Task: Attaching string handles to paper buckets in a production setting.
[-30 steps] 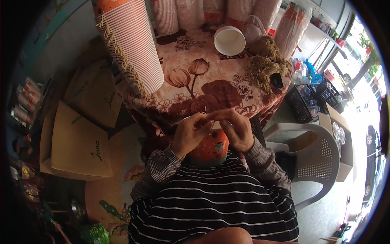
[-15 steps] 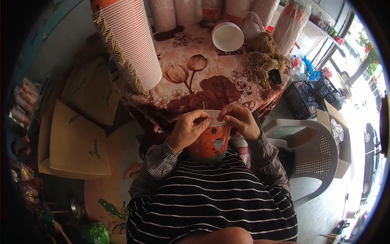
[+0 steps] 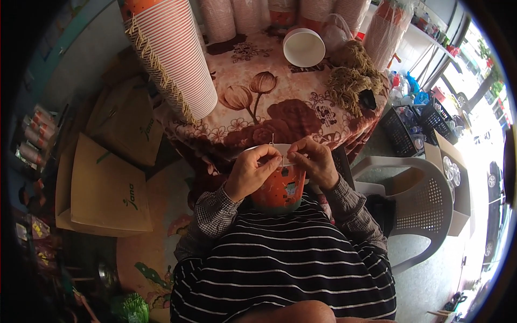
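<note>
An orange paper bucket with dark printed shapes and a green base stands upright on my lap, against the striped cloth. A thin tan cord sticks up at its rim. My left hand pinches the cord at the near rim between thumb and fingers. Close beside it, my right hand is closed in a pinch on the cord too, its fingertips almost meeting the left ones. The knuckles partly cover the rim. Any knot between the fingertips is too small to make out.
On the flowered tablecloth stand a tall leaning stack of buckets with cord loops, a tipped white-lined bucket and a heap of tan cords. Cardboard boxes lie left; a grey plastic chair and black crates stand right.
My right hand has moved slightly left, bringing its fingertips nearer to the left hand's. The left hand keeps its pinch and the bucket stays in place on my lap.
</note>
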A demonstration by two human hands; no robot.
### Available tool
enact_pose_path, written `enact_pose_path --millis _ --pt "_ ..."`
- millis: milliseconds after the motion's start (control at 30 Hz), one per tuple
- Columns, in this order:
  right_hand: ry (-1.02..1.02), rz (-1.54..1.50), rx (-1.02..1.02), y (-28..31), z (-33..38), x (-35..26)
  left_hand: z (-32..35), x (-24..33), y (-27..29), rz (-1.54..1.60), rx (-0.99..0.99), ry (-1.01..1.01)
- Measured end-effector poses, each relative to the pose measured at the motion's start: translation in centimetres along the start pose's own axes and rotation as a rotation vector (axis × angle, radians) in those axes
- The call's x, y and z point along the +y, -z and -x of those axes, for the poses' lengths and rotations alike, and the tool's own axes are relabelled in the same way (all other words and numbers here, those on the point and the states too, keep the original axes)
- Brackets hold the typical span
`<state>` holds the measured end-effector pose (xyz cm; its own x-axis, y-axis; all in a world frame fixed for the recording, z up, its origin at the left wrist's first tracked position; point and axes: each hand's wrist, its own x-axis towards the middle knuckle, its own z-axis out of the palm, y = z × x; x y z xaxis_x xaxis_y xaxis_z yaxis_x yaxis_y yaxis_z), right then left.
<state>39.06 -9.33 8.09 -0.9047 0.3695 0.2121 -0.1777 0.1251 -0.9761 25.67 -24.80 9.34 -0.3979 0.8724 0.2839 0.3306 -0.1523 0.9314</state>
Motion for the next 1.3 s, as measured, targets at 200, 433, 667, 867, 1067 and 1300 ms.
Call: enact_pose_path --millis 200,433,667,867,1067,1300 --pt "0.194 0.220 0.084 -1.0 0.3 0.1 -0.1 -0.5 0.4 -0.034 -0.016 0.000" --pt "0.354 0.355 0.183 -1.9 0.6 -0.4 0.1 -0.2 0.5 -0.056 -0.046 -0.022" --pt "0.288 0.125 0.194 -2.3 1.2 -0.9 0.1 0.6 0.2 -0.066 -0.091 -0.019" --pt "0.338 0.092 0.261 -2.6 1.1 -0.2 0.1 0.4 0.2 -0.097 -0.085 -0.040" --pt "0.390 0.072 0.366 -2.4 0.8 -0.3 0.2 0.4 0.4 -0.076 -0.082 -0.012" --pt "0.357 0.140 0.388 -2.7 1.1 -1.6 0.3 1.0 0.4 -0.053 -0.025 0.014"
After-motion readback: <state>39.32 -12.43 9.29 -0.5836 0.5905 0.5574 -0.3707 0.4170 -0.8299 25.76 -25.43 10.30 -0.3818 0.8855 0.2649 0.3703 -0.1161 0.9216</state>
